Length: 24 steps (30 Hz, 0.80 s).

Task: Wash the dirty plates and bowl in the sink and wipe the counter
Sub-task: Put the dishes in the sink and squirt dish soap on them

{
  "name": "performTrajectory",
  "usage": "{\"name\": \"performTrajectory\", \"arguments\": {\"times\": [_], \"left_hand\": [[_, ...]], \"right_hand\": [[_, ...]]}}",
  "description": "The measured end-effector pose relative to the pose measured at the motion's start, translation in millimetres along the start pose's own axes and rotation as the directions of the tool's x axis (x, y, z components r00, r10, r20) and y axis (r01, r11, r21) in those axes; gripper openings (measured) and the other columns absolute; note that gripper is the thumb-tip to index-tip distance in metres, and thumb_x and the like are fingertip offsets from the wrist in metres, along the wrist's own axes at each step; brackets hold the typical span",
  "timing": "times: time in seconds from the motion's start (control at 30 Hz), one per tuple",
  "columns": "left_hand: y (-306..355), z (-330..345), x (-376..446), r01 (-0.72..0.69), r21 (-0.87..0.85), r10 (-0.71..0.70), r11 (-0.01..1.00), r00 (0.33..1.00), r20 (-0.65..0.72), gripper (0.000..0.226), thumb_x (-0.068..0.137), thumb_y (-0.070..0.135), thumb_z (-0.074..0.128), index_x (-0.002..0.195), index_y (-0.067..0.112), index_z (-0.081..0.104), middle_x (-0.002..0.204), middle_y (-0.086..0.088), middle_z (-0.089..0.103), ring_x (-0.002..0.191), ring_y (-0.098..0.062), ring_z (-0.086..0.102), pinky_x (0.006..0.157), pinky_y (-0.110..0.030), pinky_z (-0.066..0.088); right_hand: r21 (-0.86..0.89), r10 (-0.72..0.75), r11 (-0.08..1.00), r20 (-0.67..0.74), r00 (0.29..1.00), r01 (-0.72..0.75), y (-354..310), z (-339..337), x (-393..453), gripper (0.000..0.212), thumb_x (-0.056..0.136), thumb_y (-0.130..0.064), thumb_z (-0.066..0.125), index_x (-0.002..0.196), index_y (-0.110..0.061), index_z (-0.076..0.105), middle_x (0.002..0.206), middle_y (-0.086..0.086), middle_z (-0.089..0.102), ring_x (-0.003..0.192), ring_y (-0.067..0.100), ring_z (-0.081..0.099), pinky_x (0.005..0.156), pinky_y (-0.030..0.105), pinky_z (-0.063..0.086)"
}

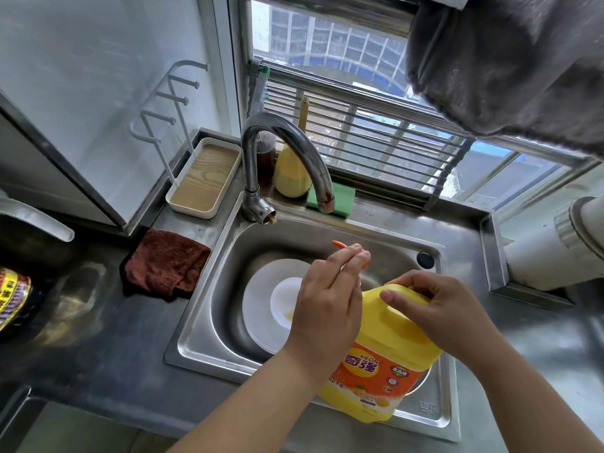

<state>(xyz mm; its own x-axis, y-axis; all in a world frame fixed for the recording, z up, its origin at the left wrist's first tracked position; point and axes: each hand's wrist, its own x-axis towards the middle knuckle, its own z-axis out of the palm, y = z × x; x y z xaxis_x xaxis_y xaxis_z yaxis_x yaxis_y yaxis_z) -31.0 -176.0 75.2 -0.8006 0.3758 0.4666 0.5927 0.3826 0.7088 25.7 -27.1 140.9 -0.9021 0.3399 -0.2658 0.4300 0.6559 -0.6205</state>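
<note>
A white plate [261,308] lies in the steel sink [228,256], with a small white bowl [284,299] on it holding a little yellow liquid. Over the sink's right half I hold a big yellow detergent jug [385,364], tilted. My right hand [438,305] grips its handle on top. My left hand [327,302] rests on the jug's orange pump head [340,245], fingers pressed together over it. A dark red cloth [163,263] lies crumpled on the steel counter [130,338] left of the sink.
The curved faucet [287,152] arches over the sink's back edge. Behind it stand a yellow bottle [292,174], a brown bottle [265,158] and a green sponge [343,194]. A white tray [204,178] sits at back left. A grey towel [510,63] hangs at upper right.
</note>
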Motion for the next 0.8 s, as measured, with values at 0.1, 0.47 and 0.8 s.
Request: {"name": "performTrajectory", "arguments": {"times": [0.1, 0.47, 0.8], "left_hand": [[0.7, 2.0, -1.8, 0.011, -0.007, -0.011, 1.0, 1.0, -0.012, 0.034, 0.096, 0.017, 0.043, 0.124, 0.011, 0.061, 0.126, -0.002, 0.061, 0.115, -0.011, 0.052, 0.099, -0.022, 0.042], [6.6, 1.8, -2.6, -0.008, -0.061, 0.007, 0.998, 1.0, -0.019, 0.032, 0.098, 0.019, 0.042, 0.121, 0.009, 0.062, 0.123, -0.004, 0.061, 0.114, -0.014, 0.056, 0.096, -0.027, 0.048], [8.4, 3.7, -10.5, 0.034, -0.156, -0.014, 0.987, 0.992, 0.128, 0.037, 0.098, 0.021, 0.041, 0.132, 0.015, 0.053, 0.137, 0.002, 0.051, 0.124, -0.011, 0.048, 0.101, -0.03, 0.046]], "right_hand": [[0.02, 0.0, 1.0, 0.004, 1.0, 0.0, -1.0, -0.3, -1.0, 0.016, 0.068, -0.055, 0.06, 0.077, -0.042, 0.059, 0.078, -0.013, 0.062, 0.071, 0.003, 0.057, 0.052, 0.009, 0.038], [0.027, 0.013, 1.0, 0.022, 1.0, -0.014, -2.5, -5.4, -6.0, 0.025, 0.06, -0.057, 0.058, 0.079, -0.041, 0.062, 0.08, -0.015, 0.062, 0.073, 0.003, 0.056, 0.054, 0.013, 0.037], [-0.089, 0.007, 0.996, -0.029, 1.0, -0.01, 11.6, -9.0, -13.0, 0.027, 0.059, -0.06, 0.062, 0.081, -0.045, 0.059, 0.08, -0.019, 0.06, 0.074, 0.002, 0.056, 0.057, 0.014, 0.04]]}}
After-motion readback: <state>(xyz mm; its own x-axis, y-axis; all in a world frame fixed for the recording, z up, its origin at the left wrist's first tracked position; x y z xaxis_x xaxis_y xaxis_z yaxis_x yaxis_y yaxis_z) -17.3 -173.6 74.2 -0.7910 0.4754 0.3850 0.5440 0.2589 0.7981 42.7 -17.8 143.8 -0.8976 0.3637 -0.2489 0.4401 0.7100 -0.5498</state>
